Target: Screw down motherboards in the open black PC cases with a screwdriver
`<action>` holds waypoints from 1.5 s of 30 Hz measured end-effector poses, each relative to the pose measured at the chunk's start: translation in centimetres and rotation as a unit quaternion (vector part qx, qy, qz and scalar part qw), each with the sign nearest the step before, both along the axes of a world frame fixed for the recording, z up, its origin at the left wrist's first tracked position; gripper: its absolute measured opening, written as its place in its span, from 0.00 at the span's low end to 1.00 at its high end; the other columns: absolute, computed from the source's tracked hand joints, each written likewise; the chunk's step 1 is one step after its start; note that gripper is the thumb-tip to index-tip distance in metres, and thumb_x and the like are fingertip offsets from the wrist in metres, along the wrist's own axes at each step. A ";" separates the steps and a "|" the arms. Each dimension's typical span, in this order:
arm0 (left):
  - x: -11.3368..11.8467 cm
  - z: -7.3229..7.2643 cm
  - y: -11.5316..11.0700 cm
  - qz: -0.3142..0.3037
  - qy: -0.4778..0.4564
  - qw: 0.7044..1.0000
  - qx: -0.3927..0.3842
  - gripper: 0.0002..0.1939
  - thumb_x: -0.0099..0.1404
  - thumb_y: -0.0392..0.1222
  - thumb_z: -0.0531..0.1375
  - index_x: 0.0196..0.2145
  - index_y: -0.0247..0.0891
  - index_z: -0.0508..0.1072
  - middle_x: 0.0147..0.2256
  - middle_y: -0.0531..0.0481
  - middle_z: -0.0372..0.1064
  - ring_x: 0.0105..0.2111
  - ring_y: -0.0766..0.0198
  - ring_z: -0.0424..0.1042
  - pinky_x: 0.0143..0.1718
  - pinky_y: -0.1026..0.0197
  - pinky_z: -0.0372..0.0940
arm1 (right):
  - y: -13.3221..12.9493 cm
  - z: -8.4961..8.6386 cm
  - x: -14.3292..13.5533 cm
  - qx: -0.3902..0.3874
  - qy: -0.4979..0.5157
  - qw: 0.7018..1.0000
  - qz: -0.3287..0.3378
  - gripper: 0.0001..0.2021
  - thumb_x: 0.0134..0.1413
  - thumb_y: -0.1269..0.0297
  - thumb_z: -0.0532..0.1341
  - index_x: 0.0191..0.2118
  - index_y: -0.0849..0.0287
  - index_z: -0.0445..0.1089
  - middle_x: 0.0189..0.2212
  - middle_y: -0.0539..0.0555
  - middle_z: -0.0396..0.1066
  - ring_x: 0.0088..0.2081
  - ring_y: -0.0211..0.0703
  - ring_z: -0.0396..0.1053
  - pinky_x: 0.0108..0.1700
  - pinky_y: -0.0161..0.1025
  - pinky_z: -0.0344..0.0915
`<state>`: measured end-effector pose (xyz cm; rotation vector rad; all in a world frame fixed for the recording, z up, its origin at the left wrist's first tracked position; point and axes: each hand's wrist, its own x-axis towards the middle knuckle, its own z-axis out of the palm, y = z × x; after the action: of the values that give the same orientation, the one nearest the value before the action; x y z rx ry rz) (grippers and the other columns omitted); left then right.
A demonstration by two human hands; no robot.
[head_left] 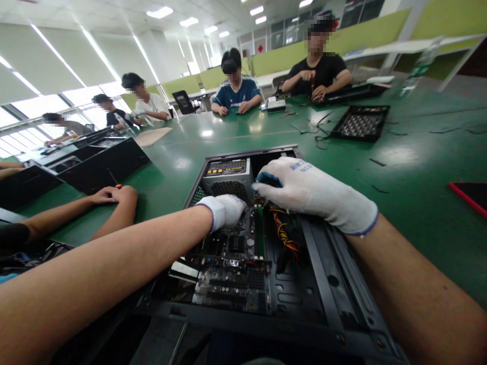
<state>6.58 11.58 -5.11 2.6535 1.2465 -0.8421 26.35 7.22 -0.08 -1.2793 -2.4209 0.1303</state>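
Note:
An opened black computer case (315, 274) lies on its side in front of me, with a motherboard (232, 284) inside. My left hand (227, 210), in a white glove, reaches down to the board beside the power supply (228, 177); its fingertips are hidden. Over the right side of the power supply is my right hand (294, 185), gloved in white with blue finger coating. Its fingers curl toward the thumb, closed; whatever they hold does not show. Below it runs a twisted bundle of yellow, red and black cables (281, 230). A green memory stick (260, 230) stands on the board.
At left, a co-worker's bare hands (116, 195) rest near a tool with an orange handle. More black cases (102, 162) stand beyond. A black perforated panel (361, 123), loose ties and a plastic bottle (420, 66) lie across the green table (414, 152). Several people work opposite.

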 end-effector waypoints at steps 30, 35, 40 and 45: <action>0.1 0.2 0.0 -0.003 0.031 0.999 -0.006 0.20 0.62 0.41 0.65 0.52 0.34 0.77 0.52 0.36 0.76 0.51 0.46 0.76 0.54 0.51 0.70 | 0.1 -0.1 -0.1 0.000 -0.004 1.000 -0.002 0.18 0.66 0.51 0.56 0.43 0.60 0.76 0.40 0.57 0.77 0.41 0.46 0.71 0.43 0.39 0.61; 0.2 0.3 -0.1 0.000 0.039 0.999 -0.001 0.23 0.61 0.43 0.66 0.53 0.35 0.76 0.53 0.36 0.76 0.52 0.47 0.76 0.55 0.54 0.69 | 0.1 -0.2 -0.1 -0.004 0.003 1.000 0.000 0.18 0.66 0.51 0.56 0.42 0.60 0.76 0.39 0.57 0.76 0.41 0.46 0.70 0.42 0.39 0.61; 0.4 0.4 -0.3 0.003 0.035 0.999 0.006 0.23 0.60 0.40 0.67 0.54 0.36 0.76 0.55 0.37 0.75 0.55 0.49 0.74 0.59 0.54 0.66 | 0.1 -0.1 -0.1 0.000 0.003 1.000 -0.001 0.18 0.66 0.50 0.56 0.42 0.60 0.76 0.40 0.56 0.76 0.42 0.46 0.71 0.45 0.40 0.61; 0.4 0.2 -0.4 -0.009 0.053 0.999 0.004 0.26 0.57 0.43 0.69 0.53 0.33 0.76 0.54 0.35 0.75 0.53 0.46 0.75 0.57 0.52 0.67 | 0.0 0.0 -0.1 -0.003 0.004 1.000 0.003 0.17 0.66 0.52 0.56 0.42 0.60 0.76 0.39 0.56 0.77 0.41 0.46 0.71 0.43 0.39 0.60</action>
<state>6.99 11.18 -4.91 2.6622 1.2543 -0.9929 26.24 7.20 -0.05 -1.2730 -2.4196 0.1444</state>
